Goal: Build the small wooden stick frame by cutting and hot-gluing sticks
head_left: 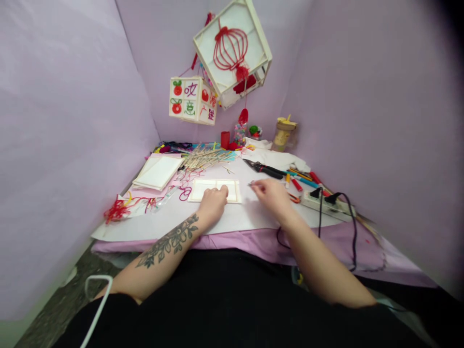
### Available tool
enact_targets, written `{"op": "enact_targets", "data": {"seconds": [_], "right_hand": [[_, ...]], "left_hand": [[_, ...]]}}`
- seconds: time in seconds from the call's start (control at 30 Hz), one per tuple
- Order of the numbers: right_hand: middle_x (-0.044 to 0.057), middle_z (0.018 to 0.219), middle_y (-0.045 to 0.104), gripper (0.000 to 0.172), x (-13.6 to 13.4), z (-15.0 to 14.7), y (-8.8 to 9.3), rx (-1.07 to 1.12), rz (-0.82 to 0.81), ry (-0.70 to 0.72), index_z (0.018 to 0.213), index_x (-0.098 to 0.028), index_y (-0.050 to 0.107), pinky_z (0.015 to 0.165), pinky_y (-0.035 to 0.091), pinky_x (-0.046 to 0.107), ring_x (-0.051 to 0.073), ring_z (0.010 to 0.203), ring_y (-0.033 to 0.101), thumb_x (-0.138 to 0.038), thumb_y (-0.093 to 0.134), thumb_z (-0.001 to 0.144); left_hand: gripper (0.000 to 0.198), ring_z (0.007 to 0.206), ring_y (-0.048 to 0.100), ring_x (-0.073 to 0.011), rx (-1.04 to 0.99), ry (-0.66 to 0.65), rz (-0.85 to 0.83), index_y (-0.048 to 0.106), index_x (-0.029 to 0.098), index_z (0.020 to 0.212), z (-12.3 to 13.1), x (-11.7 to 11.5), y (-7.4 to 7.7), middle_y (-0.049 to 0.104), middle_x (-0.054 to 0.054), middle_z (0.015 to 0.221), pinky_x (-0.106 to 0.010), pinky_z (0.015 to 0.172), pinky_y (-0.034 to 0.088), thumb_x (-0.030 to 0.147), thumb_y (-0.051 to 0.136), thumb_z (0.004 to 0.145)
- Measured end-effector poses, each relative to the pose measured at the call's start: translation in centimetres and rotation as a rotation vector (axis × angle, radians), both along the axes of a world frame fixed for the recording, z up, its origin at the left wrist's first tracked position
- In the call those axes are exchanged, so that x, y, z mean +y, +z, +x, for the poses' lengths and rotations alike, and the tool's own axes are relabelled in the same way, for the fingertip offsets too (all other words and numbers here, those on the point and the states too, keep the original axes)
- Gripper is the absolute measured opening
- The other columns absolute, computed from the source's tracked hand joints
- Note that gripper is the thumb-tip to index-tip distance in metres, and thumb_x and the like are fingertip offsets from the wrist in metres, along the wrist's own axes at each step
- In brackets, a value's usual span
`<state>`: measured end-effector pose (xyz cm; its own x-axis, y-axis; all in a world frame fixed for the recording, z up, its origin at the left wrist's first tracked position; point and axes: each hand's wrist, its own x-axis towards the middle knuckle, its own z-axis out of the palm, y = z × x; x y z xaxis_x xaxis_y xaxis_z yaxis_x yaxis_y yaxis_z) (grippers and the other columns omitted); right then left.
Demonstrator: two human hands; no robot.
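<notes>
My left hand [213, 200] rests with curled fingers on the near edge of a flat white paper panel with a wooden frame [216, 189], lying in the middle of the white table cover [174, 224]. My right hand [270, 193] is just right of the panel, fingers pinched on a thin small grey object [253, 184] whose kind I cannot make out. Two paper lanterns hang above the far table: a large one with a red lantern drawing [232, 50] and a smaller one with red fruit and characters [192, 100].
A stack of white framed panels [158, 171] lies at far left, bamboo sticks [206, 157] behind the panel, red yarn [118, 209] at left. Black pliers [264, 168], coloured markers [302, 180] and a power strip with black plugs [326, 203] sit at right. Jars [284, 134] stand at the back.
</notes>
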<state>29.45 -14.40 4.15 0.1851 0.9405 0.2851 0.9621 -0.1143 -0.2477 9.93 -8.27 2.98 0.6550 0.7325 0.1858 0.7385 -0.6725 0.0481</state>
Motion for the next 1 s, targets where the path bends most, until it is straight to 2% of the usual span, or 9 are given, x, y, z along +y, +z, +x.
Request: {"op": "enact_targets", "data": {"seconds": [0.07,0.13,0.27,0.4,0.57,0.67,0.8,0.9,1.0], "right_hand": [[0.015,0.102,0.066,0.038,-0.8,2.7,0.6,0.001,0.014,-0.267,0.106,-0.015,0.065,0.075,0.04,0.033,0.027,0.095,0.058,-0.045,0.047,0.09],[0.016,0.098,0.066,0.045,-1.2,4.6,0.6,0.024,-0.081,-0.358,0.103,-0.013,0.062,0.07,0.041,0.034,0.029,0.091,0.06,-0.053,0.047,0.087],[0.015,0.097,0.065,0.056,-0.2,6.0,-0.9,0.115,-0.182,-0.324,0.104,-0.013,0.057,0.064,0.04,0.032,0.028,0.086,0.062,-0.063,0.055,0.078],[0.011,0.093,0.065,0.057,0.9,6.3,-2.4,0.243,-0.152,-0.331,0.103,-0.014,0.054,0.061,0.04,0.029,0.025,0.083,0.062,-0.058,0.067,0.068],[0.005,0.078,0.065,0.044,0.5,6.7,-2.3,0.484,-0.083,-0.36,0.107,-0.014,0.052,0.056,0.039,0.026,0.017,0.066,0.061,-0.041,0.065,0.075],[0.006,0.084,0.066,0.035,0.3,6.4,-2.1,0.458,-0.075,-0.347,0.104,-0.014,0.053,0.059,0.041,0.026,0.017,0.07,0.062,-0.037,0.061,0.079],[0.01,0.088,0.065,0.047,0.6,5.8,-2.5,0.292,-0.141,-0.251,0.094,-0.015,0.057,0.058,0.04,0.028,0.022,0.076,0.061,-0.056,0.064,0.072],[0.012,0.087,0.066,0.053,0.9,5.6,-2.6,0.274,-0.183,-0.232,0.095,-0.014,0.057,0.055,0.04,0.028,0.023,0.075,0.061,-0.056,0.07,0.065],[0.01,0.083,0.066,0.055,1.0,5.8,-2.5,0.388,-0.164,-0.256,0.097,-0.014,0.057,0.052,0.04,0.027,0.021,0.069,0.061,-0.053,0.072,0.062]], "left_hand": [[0.013,0.084,0.063,-0.0233,-0.079,-0.001,-0.056,0.053,0.018,0.097,-0.5,0.4,0.1,0.067,-0.008,0.087,-0.034,0.076,0.044,0.017,0.051,0.084],[0.013,0.085,0.064,-0.0203,-0.229,-0.011,-0.157,0.054,0.019,0.094,-1.1,1.0,0.4,0.069,-0.005,0.09,-0.03,0.075,0.045,0.017,0.054,0.082],[0.011,0.083,0.064,-0.017,-0.451,-0.005,-0.198,0.06,0.017,0.09,-2.7,3.4,1.9,0.07,-0.004,0.087,-0.028,0.077,0.046,0.018,0.054,0.08],[0.015,0.08,0.063,-0.0185,-0.294,-0.055,-0.207,0.066,0.016,0.083,-3.5,5.6,2.8,0.07,-0.005,0.084,-0.028,0.074,0.046,0.02,0.053,0.077],[0.019,0.076,0.062,-0.0184,-0.099,-0.2,-0.256,0.07,0.017,0.079,-2.2,5.6,2.0,0.071,-0.005,0.083,-0.027,0.071,0.045,0.024,0.053,0.075],[0.019,0.077,0.061,-0.0198,-0.067,-0.246,-0.253,0.07,0.017,0.078,-1.1,4.9,1.1,0.07,-0.006,0.081,-0.028,0.072,0.045,0.026,0.053,0.075],[0.017,0.08,0.061,-0.0221,-0.048,-0.253,-0.241,0.069,0.016,0.077,-0.3,4.4,0.4,0.068,-0.009,0.08,-0.032,0.075,0.046,0.025,0.054,0.074],[0.015,0.081,0.06,-0.0228,-0.058,-0.254,-0.244,0.066,0.016,0.074,-0.2,4.2,0.1,0.067,-0.01,0.08,-0.033,0.078,0.046,0.023,0.054,0.075],[0.016,0.083,0.059,-0.0211,-0.11,-0.266,-0.24,0.063,0.016,0.076,-0.1,4.2,0.2,0.066,-0.009,0.081,-0.033,0.08,0.046,0.022,0.049,0.079]]}}
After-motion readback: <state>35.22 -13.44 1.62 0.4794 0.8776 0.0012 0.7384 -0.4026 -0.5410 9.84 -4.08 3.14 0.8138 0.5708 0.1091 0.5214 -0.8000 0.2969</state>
